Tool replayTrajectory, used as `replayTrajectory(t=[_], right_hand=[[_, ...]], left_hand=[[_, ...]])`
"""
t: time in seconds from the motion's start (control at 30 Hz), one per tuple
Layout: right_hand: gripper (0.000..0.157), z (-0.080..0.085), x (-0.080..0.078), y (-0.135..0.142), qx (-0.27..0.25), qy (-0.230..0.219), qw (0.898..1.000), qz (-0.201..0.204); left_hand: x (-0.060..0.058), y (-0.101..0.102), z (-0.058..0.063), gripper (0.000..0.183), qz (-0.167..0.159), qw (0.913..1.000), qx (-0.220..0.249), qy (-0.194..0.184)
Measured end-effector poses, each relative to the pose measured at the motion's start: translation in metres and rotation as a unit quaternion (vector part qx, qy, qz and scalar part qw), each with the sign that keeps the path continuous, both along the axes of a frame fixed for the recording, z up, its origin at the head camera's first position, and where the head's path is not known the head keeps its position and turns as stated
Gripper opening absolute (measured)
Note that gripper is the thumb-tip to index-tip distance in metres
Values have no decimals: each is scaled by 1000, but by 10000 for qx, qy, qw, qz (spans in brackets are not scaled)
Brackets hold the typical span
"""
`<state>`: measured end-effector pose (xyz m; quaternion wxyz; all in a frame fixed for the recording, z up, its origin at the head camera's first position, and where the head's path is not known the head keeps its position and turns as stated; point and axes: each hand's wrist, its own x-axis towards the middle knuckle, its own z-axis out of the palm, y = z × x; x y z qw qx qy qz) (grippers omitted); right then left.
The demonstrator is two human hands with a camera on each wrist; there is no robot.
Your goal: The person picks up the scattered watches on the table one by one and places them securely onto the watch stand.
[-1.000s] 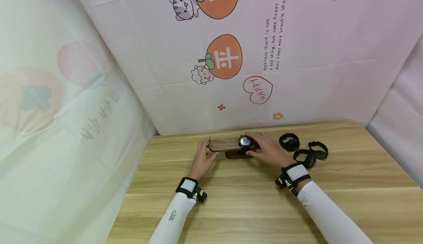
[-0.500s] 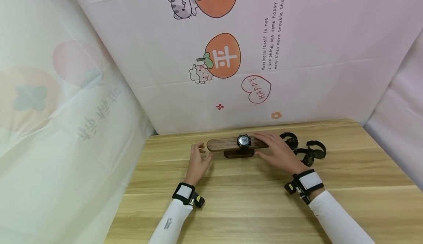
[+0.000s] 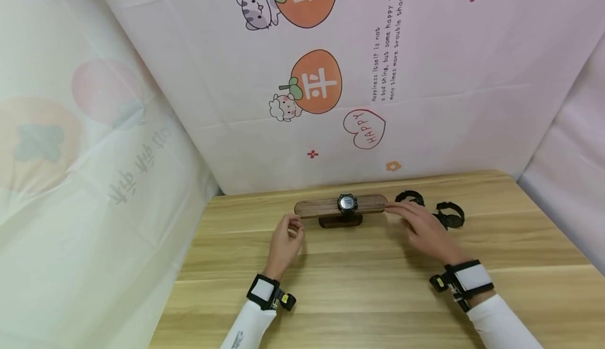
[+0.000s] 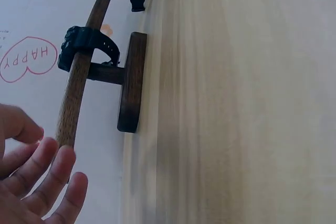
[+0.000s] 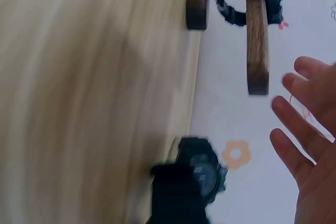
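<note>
A dark wooden watch stand (image 3: 319,208), a long bar on a short post and foot, stands near the table's back edge. One black digital watch (image 3: 347,202) is strapped around the middle of its bar. My left hand (image 3: 285,244) is at the bar's left end with fingers loosely bent; in the left wrist view its fingertips (image 4: 64,157) overlap that end, and I cannot tell if they touch. My right hand (image 3: 427,233) is beside the bar's right end, fingers extended; the right wrist view shows a gap between its fingers (image 5: 286,108) and the wood.
More black watches lie on the wooden table (image 3: 350,286) right of the stand: one watch (image 3: 410,197) behind my right hand, another watch (image 3: 452,215) further right. A printed white cloth (image 3: 246,149) hangs behind the table, and further cloth stands at both sides.
My right hand has let go of the watch and moved right, past the bar's end. My left hand has drawn slightly back toward me. The watch stays on the bar.
</note>
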<state>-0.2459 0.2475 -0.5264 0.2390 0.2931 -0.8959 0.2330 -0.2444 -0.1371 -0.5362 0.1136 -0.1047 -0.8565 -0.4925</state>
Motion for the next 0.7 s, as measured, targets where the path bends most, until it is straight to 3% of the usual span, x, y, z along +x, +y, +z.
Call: replayTrajectory(t=[0.13,0.3,0.7], right_hand=[[72,-4,8,15,12,-74,9999,-141],[79,-7,14,31,68,0,9994,-341],[67,-21,16,62,405,-269,9967,-649]], left_hand=[[7,1,-2,25,-228,9992,-307,139],[12,2,-6,19,-388,9976,-509,276],[22,10,-9,17,-741,9955,-467,372]])
